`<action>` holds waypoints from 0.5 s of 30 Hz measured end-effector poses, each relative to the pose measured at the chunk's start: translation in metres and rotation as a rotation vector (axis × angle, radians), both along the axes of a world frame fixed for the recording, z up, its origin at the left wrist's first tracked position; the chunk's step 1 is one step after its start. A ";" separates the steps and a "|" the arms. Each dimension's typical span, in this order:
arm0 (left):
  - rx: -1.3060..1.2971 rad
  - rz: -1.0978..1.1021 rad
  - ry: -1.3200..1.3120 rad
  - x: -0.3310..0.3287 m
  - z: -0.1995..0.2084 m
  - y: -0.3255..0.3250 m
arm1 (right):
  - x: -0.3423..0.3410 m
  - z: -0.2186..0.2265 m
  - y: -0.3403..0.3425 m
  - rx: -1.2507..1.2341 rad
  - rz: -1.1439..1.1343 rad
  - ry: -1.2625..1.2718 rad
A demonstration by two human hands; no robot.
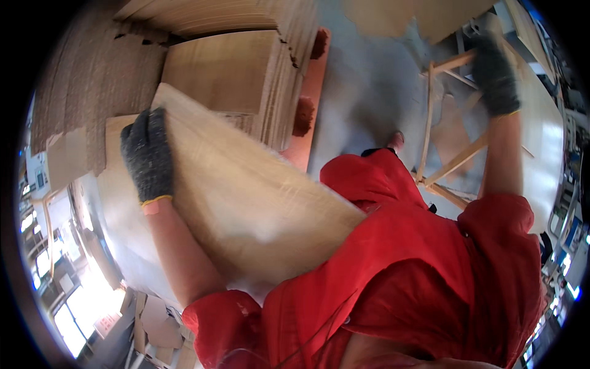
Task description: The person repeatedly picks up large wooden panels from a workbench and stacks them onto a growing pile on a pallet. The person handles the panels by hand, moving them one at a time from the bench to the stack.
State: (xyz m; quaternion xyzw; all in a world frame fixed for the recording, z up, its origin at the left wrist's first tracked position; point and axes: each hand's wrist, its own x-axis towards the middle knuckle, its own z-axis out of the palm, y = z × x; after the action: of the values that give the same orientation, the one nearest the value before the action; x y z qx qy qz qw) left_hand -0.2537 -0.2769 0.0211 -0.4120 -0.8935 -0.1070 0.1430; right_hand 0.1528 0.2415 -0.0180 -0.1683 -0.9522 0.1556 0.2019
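My left hand (pixel 148 157), in a dark grey knitted glove with a yellow cuff, grips the edge of a flat light-brown wooden board (pixel 258 184). The board slants across from the far left toward my red clothing, and its near end is hidden by my body. Another pale panel (pixel 114 144) shows beside and under it at the left. Far to the right, my right hand (pixel 495 77), gloved the same way, is over a light wooden frame (pixel 430 117). Motion smears its fingers, so whether it holds the frame or anything else cannot be made out.
Ahead to the left are tall stacks of brown sheets (pixel 92 80) and boards (pixel 221 71), beside an orange-red pallet (pixel 301 147). Grey floor (pixel 362 80) lies between the stacks and the frame. A pale tabletop (pixel 541 141) stands at the right. Cut-off pieces (pixel 160 323) lie at lower left.
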 end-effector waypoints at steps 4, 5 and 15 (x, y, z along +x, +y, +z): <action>0.092 0.030 -0.142 -0.006 -0.007 -0.005 | 0.163 0.031 0.083 0.107 -0.579 -0.099; -0.014 0.008 -0.060 -0.011 -0.007 -0.006 | 0.199 0.029 0.071 0.041 -0.645 -0.104; -0.190 0.145 -0.030 -0.017 -0.001 -0.008 | 0.299 -0.237 -0.334 -0.668 -0.895 -0.966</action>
State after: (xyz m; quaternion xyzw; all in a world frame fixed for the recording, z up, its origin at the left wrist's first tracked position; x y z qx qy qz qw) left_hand -0.2710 -0.2848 0.0202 -0.3564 -0.9291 -0.0174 0.0971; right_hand 0.4521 -0.0926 -0.2548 -0.6429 -0.6771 0.2485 -0.2577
